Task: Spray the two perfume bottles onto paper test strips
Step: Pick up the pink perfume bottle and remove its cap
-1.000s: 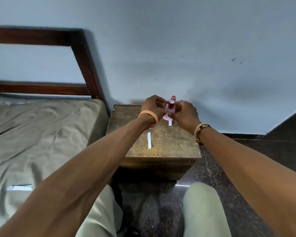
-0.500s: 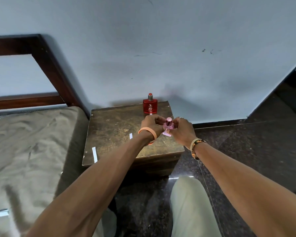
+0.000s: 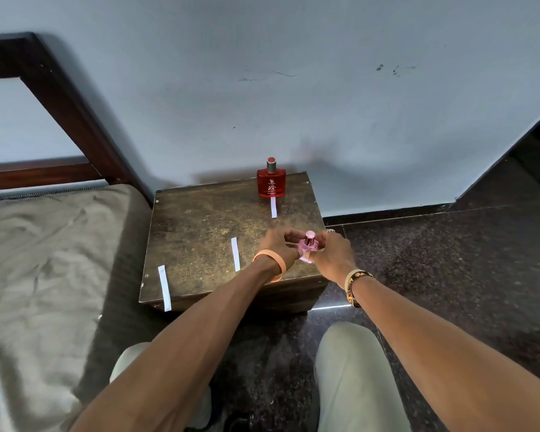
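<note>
Left grip (image 3: pixel 278 244) and right grip (image 3: pixel 332 255) clasped pink bottle (image 3: pixel 308 245), now pulled forward from red bottle (image 3: pixel 271 183); spray likely next.

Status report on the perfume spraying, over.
Left hand and right hand both grip pink bottle at near right of table. Red bottle upright at back, strip right before it. Nothing blocking.

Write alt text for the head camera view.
The left hand and right hand hold a small pink perfume bottle over a worn wooden table. A red perfume bottle stands at the back, a paper strip before it; two more strips lie left.
</note>
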A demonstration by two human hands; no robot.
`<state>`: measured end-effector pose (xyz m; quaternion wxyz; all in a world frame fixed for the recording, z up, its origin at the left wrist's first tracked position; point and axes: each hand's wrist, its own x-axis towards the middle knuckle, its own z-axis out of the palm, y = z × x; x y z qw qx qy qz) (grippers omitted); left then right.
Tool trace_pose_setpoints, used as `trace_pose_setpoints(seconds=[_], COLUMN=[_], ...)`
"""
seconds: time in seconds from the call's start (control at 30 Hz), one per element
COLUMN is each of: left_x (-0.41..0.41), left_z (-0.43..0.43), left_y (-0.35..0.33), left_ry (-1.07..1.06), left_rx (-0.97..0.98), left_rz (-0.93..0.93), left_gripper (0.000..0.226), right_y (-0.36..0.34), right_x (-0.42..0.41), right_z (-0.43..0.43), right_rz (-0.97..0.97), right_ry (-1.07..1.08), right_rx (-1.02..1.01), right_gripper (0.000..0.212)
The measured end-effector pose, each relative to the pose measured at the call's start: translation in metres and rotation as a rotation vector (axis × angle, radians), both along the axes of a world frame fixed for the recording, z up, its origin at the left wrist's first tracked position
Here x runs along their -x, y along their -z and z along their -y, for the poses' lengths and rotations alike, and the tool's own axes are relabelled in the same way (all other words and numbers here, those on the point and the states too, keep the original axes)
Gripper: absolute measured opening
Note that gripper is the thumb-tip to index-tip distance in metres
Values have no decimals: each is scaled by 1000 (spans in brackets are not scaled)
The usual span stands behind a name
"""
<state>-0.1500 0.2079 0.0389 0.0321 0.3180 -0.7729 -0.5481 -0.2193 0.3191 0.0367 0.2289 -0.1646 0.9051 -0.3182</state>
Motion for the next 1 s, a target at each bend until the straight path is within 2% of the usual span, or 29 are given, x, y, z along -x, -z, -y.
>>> trace_pose_setpoints(seconds=[0.43,0.57,0.77,0.87,1.0], left_x=[3,1,0,2,7], left_z=[1,1,2,3,-1], left_y=[14,14,15,13,7], left_ry=[37,38,36,77,160], left_rx=[6,-2,-13,10,132], left_rz=[34,36,10,-9,6], left_gripper=[30,28,28,35,44], right_y=[13,16,16,16,15], right_x=[2,6,5,3,-1], right_z=[-6,-4,-5,-7,-7], right_rz=[25,19,39,7,-30], right_ry=[26,15,19,-3,-12], right_rx=[38,-9,-47,-26,-44], right_gripper=[34,35,52,46,38])
